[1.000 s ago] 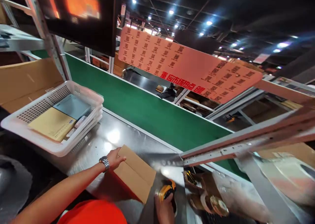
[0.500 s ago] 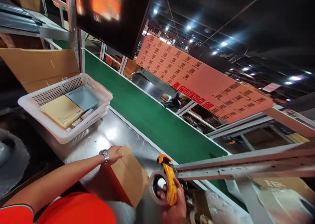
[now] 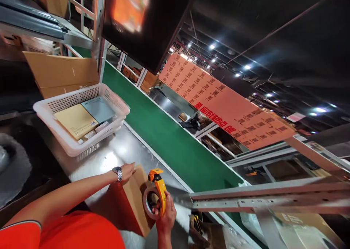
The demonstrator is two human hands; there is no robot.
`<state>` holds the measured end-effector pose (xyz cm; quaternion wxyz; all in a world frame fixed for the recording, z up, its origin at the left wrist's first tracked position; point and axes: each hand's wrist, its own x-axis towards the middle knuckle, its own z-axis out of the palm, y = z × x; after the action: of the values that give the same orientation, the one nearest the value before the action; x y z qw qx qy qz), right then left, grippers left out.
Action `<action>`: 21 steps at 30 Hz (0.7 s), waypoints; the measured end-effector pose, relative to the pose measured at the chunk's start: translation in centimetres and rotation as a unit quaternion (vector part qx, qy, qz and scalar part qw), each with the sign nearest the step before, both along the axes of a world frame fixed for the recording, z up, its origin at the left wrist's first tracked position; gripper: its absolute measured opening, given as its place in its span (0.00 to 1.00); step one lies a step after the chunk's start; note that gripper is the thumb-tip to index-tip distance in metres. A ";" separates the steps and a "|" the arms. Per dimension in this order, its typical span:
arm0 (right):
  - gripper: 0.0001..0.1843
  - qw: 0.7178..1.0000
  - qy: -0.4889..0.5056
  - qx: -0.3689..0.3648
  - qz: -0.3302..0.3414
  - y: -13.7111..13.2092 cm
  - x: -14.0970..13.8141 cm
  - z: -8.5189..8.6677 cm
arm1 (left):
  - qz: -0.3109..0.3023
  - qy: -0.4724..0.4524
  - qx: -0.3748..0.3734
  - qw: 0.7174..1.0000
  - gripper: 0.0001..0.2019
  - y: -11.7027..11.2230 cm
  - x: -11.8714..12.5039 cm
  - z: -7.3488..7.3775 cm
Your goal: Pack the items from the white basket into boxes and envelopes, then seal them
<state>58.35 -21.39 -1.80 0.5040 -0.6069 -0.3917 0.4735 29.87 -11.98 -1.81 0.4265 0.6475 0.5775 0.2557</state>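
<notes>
A brown cardboard box (image 3: pixel 131 201) stands on the metal worktop in front of my body. My left hand (image 3: pixel 127 171), with a watch on its wrist, holds the box at its far upper edge; some of its fingertips are hidden. A yellow tape dispenser (image 3: pixel 162 194) is gripped in my right hand (image 3: pixel 167 217). Its roll of tape (image 3: pixel 147 205) faces left, over the right part of the box top. The dispenser's orange head (image 3: pixel 155 173) points away from me, near the far right corner of the box. Whether tape touches the cardboard I cannot tell.
Left of the box, a white plastic basket (image 3: pixel 41 108) holds a yellow box (image 3: pixel 76 120) and a grey-blue box (image 3: pixel 98 109). Behind the worktop (image 3: pixel 109 159) runs a green conveyor belt (image 3: pixel 164 139). A metal rail (image 3: pixel 262 196) crosses at right; a monitor (image 3: pixel 164 30) hangs above.
My right hand has brought the tape dispenser leftward, from beside the box to over its top. My left hand stays on the box. The whole view has shifted slightly.
</notes>
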 end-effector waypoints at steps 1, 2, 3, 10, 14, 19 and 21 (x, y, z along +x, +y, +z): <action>0.39 1.000 0.012 -0.007 -0.011 -0.1 0.0 0.0 | 0.024 -0.005 0.024 0.999 0.26 -0.3 0.4 0.5; 0.40 1.000 0.019 -0.011 -0.022 -0.2 -0.1 -0.1 | 0.048 -0.020 0.046 0.998 0.28 -0.5 0.9 1.0; 0.41 1.000 0.017 -0.011 -0.020 -0.4 -0.2 -0.1 | 0.067 -0.046 0.055 0.995 0.28 -0.7 1.5 1.6; 0.42 0.997 -0.060 0.007 0.042 -1.3 -0.4 -0.3 | 0.037 -0.296 -0.243 0.923 0.34 -0.5 4.4 4.5; 0.40 0.992 -0.112 0.033 0.043 -0.7 -0.4 0.3 | 0.065 -0.263 -0.194 0.943 0.28 0.2 4.1 4.4; 0.35 0.977 -0.144 0.075 0.138 0.1 -0.3 4.2 | 0.110 -0.128 -0.111 0.979 0.18 1.6 0.7 3.1; 0.34 0.973 -0.142 0.041 0.179 -0.3 -0.1 5.5 | 0.147 -0.096 -0.092 0.980 0.18 2.3 -2.4 1.9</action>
<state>58.29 -21.71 3.73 0.3744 -0.5671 -0.5807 0.4484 27.44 -9.64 0.14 0.4954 0.4856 0.6440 0.3225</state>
